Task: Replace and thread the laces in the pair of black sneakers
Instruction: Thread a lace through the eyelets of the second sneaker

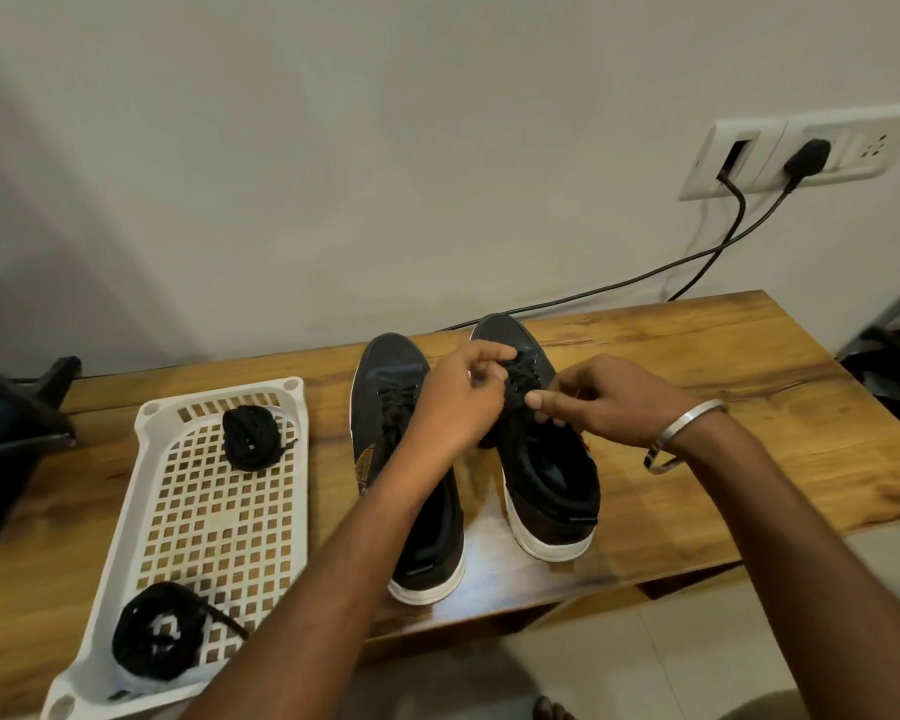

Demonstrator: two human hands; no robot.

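Tray (pixel 144 433) left; tabletop (pixel 723 407) free right.

Head view looks steeply down, close over the table (pixel 697 356).

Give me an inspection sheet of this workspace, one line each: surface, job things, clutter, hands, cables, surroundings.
Surface: wooden table.
Job's things: left sneaker and right sneaker, toes toward wall; two lace bundles in white basket.
Clutter: nothing seen.
Hands: left hand and right hand pinch the right sneaker's lace; bangle on right wrist.
Cables: two black cables from wall sockets.
Surroundings: white wall, tiled floor, dark object at left.
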